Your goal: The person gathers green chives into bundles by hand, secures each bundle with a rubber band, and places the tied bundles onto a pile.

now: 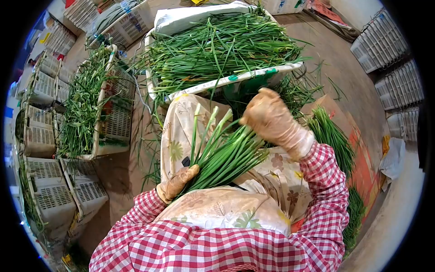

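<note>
My left hand (pixel 179 182), in a tan glove, is wrapped round a bunch of green chives (pixel 222 158) above my lap. Their pale stem ends point up and away from me, and a few stalks stand apart from the rest. My right hand (pixel 271 115), also gloved, is closed just over the stem ends at the right of the bunch. It is slightly blurred, and what its curled fingers hold, if anything, is hidden. Beyond my knees a large white crate (pixel 217 82) is heaped with loose chives (pixel 222 47).
On the left, a white crate (pixel 118 109) overflows with green scraps (pixel 81 104). Stacked crates (pixel 45 181) stand further left, and others (pixel 380 45) line the right wall. Chive bundles (pixel 333 138) lie on the floor to my right. A patterned apron (pixel 213 206) covers my lap.
</note>
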Action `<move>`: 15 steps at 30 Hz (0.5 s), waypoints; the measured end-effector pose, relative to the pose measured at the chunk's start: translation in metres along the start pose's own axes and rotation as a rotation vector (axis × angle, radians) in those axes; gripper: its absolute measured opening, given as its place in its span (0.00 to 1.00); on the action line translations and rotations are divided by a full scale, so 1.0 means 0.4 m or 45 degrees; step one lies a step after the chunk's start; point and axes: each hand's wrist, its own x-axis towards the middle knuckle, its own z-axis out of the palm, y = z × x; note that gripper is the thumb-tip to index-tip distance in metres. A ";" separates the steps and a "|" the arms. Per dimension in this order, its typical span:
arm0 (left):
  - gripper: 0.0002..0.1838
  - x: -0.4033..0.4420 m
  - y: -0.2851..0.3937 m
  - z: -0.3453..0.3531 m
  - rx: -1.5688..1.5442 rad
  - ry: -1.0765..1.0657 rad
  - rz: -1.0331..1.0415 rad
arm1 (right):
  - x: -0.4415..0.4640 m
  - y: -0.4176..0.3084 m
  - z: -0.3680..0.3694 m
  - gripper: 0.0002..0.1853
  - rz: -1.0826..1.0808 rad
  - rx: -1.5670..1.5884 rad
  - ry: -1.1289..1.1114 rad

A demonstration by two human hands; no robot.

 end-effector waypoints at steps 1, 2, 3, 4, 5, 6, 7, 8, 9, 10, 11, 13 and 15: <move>0.33 0.003 -0.006 -0.003 -0.034 -0.029 0.031 | -0.010 0.024 -0.012 0.18 0.047 -0.039 0.076; 0.33 0.003 -0.009 -0.006 -0.033 -0.030 0.031 | -0.024 0.054 -0.027 0.18 0.092 -0.079 0.152; 0.30 0.001 -0.013 -0.009 0.002 0.002 0.037 | -0.049 0.095 -0.037 0.18 0.161 -0.105 0.214; 0.29 -0.001 -0.016 -0.013 0.036 0.035 0.044 | -0.079 0.140 -0.045 0.18 0.229 -0.131 0.275; 0.29 -0.001 -0.021 -0.018 0.034 0.037 0.046 | -0.105 0.177 -0.057 0.18 0.316 -0.291 0.292; 0.28 0.000 -0.025 -0.025 0.167 0.078 0.054 | -0.129 0.211 -0.067 0.19 0.406 -0.454 0.308; 0.27 0.001 -0.029 -0.029 0.301 0.118 0.062 | -0.154 0.250 -0.070 0.19 0.405 -0.455 0.307; 0.27 -0.001 -0.032 -0.034 0.300 0.115 0.064 | -0.179 0.289 -0.066 0.16 0.705 -0.729 0.094; 0.27 -0.004 -0.034 -0.037 0.343 0.101 0.068 | -0.196 0.309 -0.055 0.15 1.002 -0.997 -0.129; 0.26 -0.005 -0.035 -0.038 0.386 0.088 0.073 | -0.194 0.304 -0.033 0.15 1.002 -0.999 -0.128; 0.26 -0.007 -0.033 -0.030 0.388 0.088 0.077 | -0.189 0.296 -0.001 0.15 1.020 -0.940 -0.069; 0.27 -0.010 -0.029 -0.009 0.422 0.108 0.146 | -0.139 0.236 0.030 0.20 0.919 -0.493 -0.010; 0.27 -0.006 -0.027 -0.011 0.502 0.120 0.129 | -0.044 0.115 0.007 0.21 0.625 0.112 -0.159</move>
